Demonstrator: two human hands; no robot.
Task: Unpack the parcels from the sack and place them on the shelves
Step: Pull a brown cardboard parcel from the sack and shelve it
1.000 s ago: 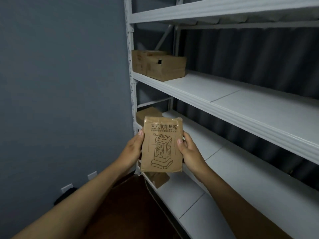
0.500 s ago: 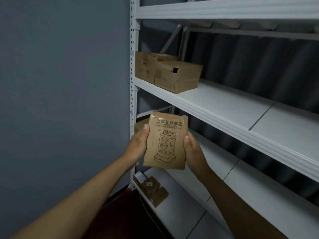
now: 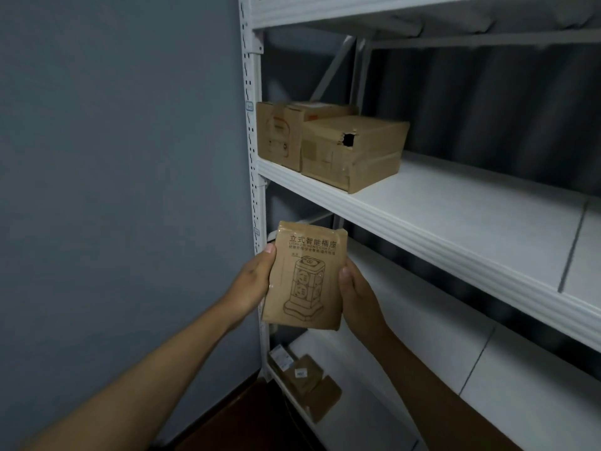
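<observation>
Fingers (image 3: 346,275) flanking parcel (image 3: 304,276), both hands

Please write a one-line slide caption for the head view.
Both hands, left and right, hold a brown parcel before white shelves bearing boxes.

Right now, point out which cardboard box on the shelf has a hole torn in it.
The right-hand box on the upper shelf, the lower, wider one: a dark torn hole shows near its top edge. The taller box at its left looks intact.

Dim, soft focus, wide-angle edge distortion
</observation>
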